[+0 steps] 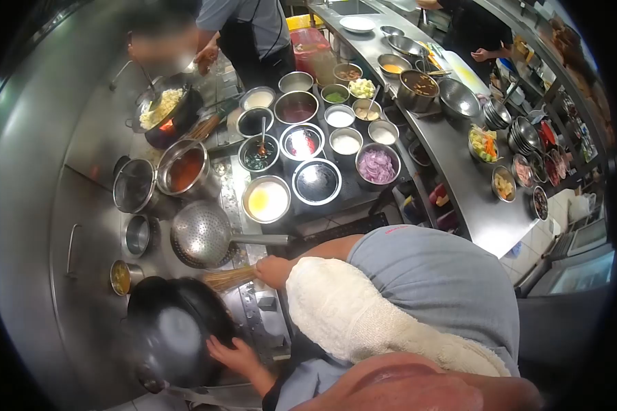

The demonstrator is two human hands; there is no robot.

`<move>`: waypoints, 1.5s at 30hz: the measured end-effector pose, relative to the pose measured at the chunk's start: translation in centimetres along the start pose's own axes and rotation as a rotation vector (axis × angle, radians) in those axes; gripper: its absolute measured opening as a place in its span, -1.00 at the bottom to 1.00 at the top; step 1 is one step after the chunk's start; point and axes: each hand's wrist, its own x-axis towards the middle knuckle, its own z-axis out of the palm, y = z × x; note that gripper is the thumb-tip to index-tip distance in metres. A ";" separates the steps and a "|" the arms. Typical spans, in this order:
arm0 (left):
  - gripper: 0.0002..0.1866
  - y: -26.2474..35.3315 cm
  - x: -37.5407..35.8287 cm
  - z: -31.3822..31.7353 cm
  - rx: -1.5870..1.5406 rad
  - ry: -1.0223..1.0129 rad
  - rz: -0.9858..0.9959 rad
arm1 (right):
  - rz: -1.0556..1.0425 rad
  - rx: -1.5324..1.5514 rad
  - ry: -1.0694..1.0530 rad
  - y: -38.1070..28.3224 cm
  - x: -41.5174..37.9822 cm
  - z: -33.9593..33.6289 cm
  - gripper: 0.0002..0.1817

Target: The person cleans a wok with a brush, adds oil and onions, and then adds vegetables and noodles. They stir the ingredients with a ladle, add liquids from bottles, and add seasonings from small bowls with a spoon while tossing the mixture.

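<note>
My right hand [273,272] is closed around the end of a bamboo wok brush [230,277], whose bristles point toward the stove wall. Lower in the view, my left hand [234,356] lies with fingers spread at the near rim of a large black wok [206,301]. A hazy pale patch covers the wok's middle. Just beyond the brush, a perforated metal strainer [202,233] with a long handle rests on the stove top. A white towel [332,301] drapes over my right shoulder and upper arm.
Several metal bowls, one with sliced red onion [378,164] and one with egg yolk [266,200], cover the side counter. A pot of red-brown liquid [184,170] stands past the strainer. One co-worker [250,27] stands by a wok of noodles [163,109]; another [476,31] is across the counter.
</note>
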 end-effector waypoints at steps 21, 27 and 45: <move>-0.52 1.1 1.3 0.0 -0.134 0.101 0.028 | 0.089 0.927 -0.018 -1.7 -5.0 -8.0 -0.20; -0.51 2.4 2.1 0.3 -0.149 0.116 -0.180 | -0.322 0.326 0.087 -3.9 10.4 -11.4 -0.03; -0.55 2.6 1.5 -1.4 -0.185 0.235 -0.346 | -0.983 -0.553 -0.477 -25.2 22.4 -5.9 -0.51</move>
